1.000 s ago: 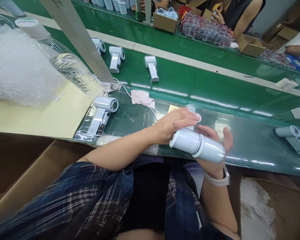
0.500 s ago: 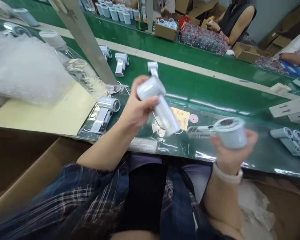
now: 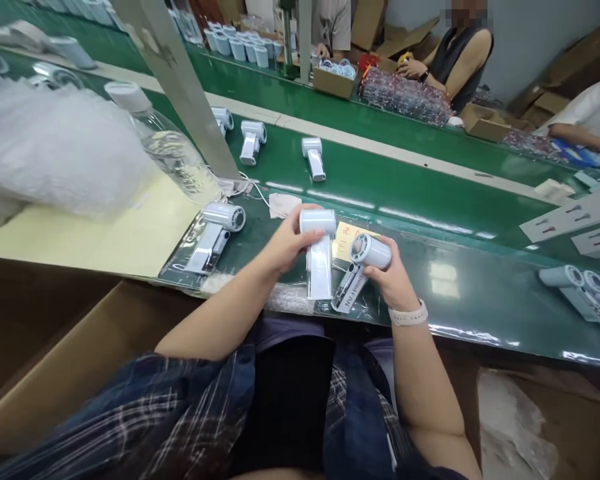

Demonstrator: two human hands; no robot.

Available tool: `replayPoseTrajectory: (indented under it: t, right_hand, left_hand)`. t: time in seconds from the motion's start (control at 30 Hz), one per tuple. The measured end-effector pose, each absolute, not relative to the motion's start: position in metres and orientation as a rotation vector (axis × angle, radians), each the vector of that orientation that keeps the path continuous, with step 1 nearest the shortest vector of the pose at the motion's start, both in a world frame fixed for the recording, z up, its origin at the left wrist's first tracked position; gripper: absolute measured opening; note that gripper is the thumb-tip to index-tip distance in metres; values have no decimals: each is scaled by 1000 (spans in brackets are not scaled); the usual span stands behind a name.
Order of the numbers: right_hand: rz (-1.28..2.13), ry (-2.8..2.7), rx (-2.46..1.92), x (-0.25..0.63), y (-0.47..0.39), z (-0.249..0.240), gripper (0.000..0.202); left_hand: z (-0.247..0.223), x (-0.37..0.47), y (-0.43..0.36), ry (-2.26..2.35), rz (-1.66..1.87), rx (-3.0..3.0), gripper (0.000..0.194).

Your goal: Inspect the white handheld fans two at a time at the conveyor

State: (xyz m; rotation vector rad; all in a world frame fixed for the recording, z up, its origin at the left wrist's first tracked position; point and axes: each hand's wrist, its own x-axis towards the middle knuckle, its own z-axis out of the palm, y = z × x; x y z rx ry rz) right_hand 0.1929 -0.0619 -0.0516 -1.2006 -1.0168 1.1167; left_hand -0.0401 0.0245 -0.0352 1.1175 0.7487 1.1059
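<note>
**Two fans, one in each hand, handle ends drawn close**

Through the head camera I read the key relation as the angle between the two handles. My left hand (image 3: 289, 241) is wrapped around the barrel of the white fan (image 3: 320, 270), whose handle runs almost straight toward the near edge. My right hand (image 3: 394, 273) grips the barrel of the lettered fan (image 3: 373, 252) from the right; its handle slants near and left, so the two handle ends sit just beside each other. I can't tell whether they touch, or whether either rests on the surface (image 3: 460, 287).

A yellow note (image 3: 347, 239) shows between the barrels. The spare fan (image 3: 223, 217) lies well to the left, nearer my left hand than my right.

Half a second ago my hands were well apart: the white fan was farther out, its handle slanting near and right, and the lettered fan was far off to the right with its barrel end facing up. Now that end faces left, and the pink disc beside the note is out of sight.
</note>
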Motion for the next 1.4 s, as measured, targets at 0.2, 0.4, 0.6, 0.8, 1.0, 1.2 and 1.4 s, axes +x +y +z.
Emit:
replayPoseTrajectory:
  t: [0.2, 0.4, 0.6, 0.8, 1.0, 1.2, 1.4]
  right_hand:
    - [1528, -702, -915, 153, -30, -58, 77]
    - [1359, -628, -859, 129, -27, -36, 69]
    - [1350, -685, -878, 123, -9, -31, 57]
    - [1086, -776, -1289, 110, 18, -64, 37]
    - [800, -955, -1586, 153, 12, -61, 29]
    - [366, -1428, -1700, 152, -66, -41, 44]
    - [512, -1577, -1666, 110, -100, -35, 93]
  left_hand:
    - [-53, -32, 25, 673, 968, 894, 68]
    - [-52, -39, 24, 451, 799, 791, 56]
    - [-49, -43, 33, 410, 975, 545, 46]
    - [-39, -46, 42, 457, 1260, 332, 32]
    - [-50, -43, 48, 577, 1259, 280, 33]
    - [-59, -28, 32, 762, 1458, 750, 48]
    - [-66, -9, -3, 583, 1466, 1362, 78]
